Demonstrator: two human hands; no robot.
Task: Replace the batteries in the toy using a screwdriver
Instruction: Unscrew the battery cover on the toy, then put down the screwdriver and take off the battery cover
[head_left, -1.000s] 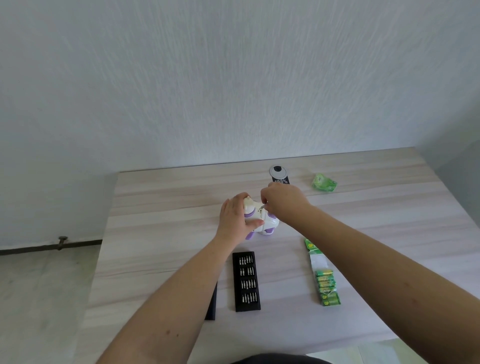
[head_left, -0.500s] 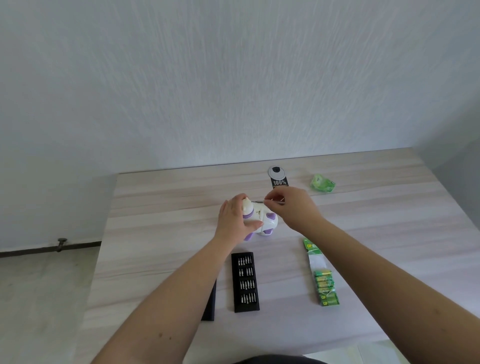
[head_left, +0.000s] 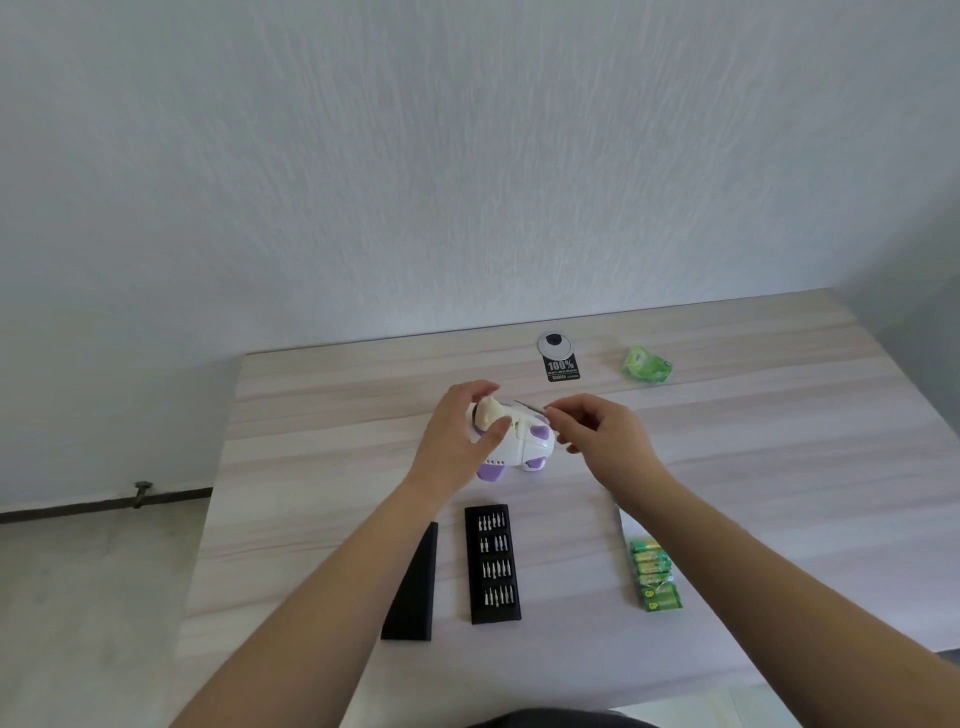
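head view looks down on my two bare hands over the wooden table (head_left: 311, 405). my left hand (head_left: 457, 441) curls round the white and purple toy (head_left: 519, 441), thumb against its side, holding it on the tabletop. my right hand (head_left: 597, 436) pinches a thin screwdriver (head_left: 530, 407) just beside the toy's top. nearer to me lie a black bit tray (head_left: 492, 564), its black lid (head_left: 413, 592) to the left, and green batteries (head_left: 655, 577) to the right.
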